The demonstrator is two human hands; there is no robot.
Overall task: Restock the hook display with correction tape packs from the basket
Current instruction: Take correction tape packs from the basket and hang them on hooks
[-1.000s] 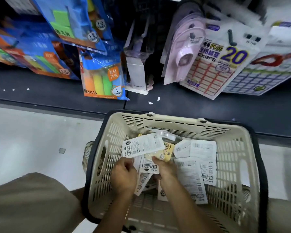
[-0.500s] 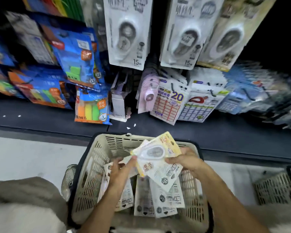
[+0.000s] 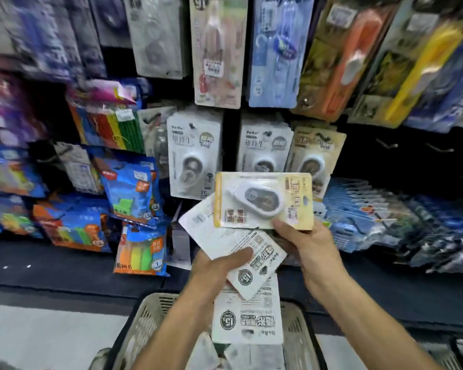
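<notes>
Both forearms raised — left hand (image 3: 214, 265) and right hand (image 3: 308, 244) each pinching, thumbs on top.

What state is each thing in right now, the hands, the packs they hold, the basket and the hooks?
Left hand: grips white packs, fanned, backs up.
Right hand: pinches the yellow pack.
Yellow pack: face up, lying sideways, raised before the display.
White packs: held, not yet hung.
Basket: below the hands, packs inside.
Hanging packs: upright on hooks.
Bare hooks: hold nothing.

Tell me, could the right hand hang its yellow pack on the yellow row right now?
Probably yes: the right hand holds the yellow pack just in front of the yellow row, with nothing between them. The hook itself is not visible.
</notes>
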